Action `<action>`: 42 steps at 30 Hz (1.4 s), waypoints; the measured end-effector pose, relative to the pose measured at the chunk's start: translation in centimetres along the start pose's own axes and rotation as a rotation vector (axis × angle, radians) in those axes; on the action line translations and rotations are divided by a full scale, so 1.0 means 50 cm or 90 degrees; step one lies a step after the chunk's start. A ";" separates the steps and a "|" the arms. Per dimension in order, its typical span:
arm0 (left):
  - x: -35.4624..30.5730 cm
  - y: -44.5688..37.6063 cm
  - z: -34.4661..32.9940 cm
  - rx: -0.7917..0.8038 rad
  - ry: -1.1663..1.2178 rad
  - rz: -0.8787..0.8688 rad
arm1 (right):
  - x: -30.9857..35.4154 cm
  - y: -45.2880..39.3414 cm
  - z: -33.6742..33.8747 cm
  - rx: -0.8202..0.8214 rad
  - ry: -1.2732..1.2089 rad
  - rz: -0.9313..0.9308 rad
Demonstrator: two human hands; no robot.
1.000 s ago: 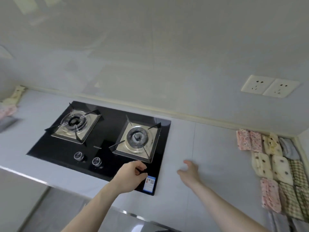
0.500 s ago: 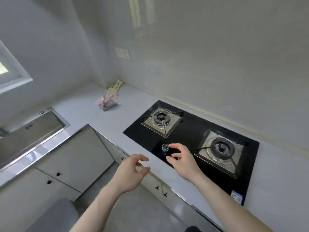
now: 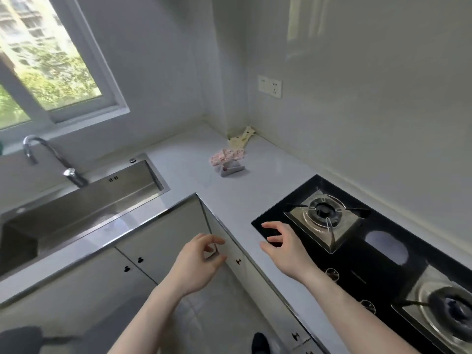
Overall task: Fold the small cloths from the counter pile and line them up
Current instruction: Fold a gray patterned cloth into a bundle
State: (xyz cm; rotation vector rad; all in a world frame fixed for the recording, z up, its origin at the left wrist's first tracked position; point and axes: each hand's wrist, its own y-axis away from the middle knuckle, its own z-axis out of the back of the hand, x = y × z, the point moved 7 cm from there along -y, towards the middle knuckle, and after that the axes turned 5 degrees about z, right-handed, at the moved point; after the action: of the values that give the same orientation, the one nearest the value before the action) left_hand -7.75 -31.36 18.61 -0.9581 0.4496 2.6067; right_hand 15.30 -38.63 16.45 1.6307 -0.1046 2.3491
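Note:
A small pile of cloths lies on the counter's far corner: a pink floral cloth (image 3: 226, 155), a grey cloth (image 3: 232, 169) under its front edge, and a cream spotted cloth (image 3: 242, 137) against the wall. My left hand (image 3: 198, 264) hovers over the cabinet corner, fingers loosely curled and holding nothing. Over the counter edge beside the hob, my right hand (image 3: 283, 247) is spread with nothing in it. Both hands are well short of the pile. The lined-up folded cloths are out of view.
A black gas hob (image 3: 383, 254) with two burners fills the counter on the right. A steel sink (image 3: 84, 208) with a tap (image 3: 48, 159) lies at the left under a window. White cabinets (image 3: 143, 254) stand below. A wall socket (image 3: 270, 86) is above the corner.
My view has swung left, from the folded cloths at the right end to the hob, then the corner pile and sink. Both hands moved left with it and stayed without anything in them.

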 end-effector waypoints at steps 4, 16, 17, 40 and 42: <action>0.041 -0.096 0.084 -0.021 -0.017 0.027 | 0.018 -0.129 -0.060 0.038 -0.006 0.004; 0.135 -0.422 0.180 0.045 -0.046 0.035 | 0.071 -0.460 -0.133 0.015 0.033 0.002; 0.143 -0.460 0.185 0.057 -0.050 0.025 | 0.068 -0.480 -0.137 0.000 0.035 -0.006; 0.423 -1.114 0.051 0.240 -0.285 -0.212 | -0.063 -0.937 -0.330 -0.204 0.285 -0.096; 0.440 -1.110 0.025 0.164 -0.288 -0.269 | -0.101 -0.967 -0.343 -0.197 0.303 -0.070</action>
State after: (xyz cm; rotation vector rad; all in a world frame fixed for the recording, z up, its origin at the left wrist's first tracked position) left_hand -1.86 23.17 -5.05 -0.3171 0.3968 2.2142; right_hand 14.33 10.48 0.79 0.8907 -0.2570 2.4181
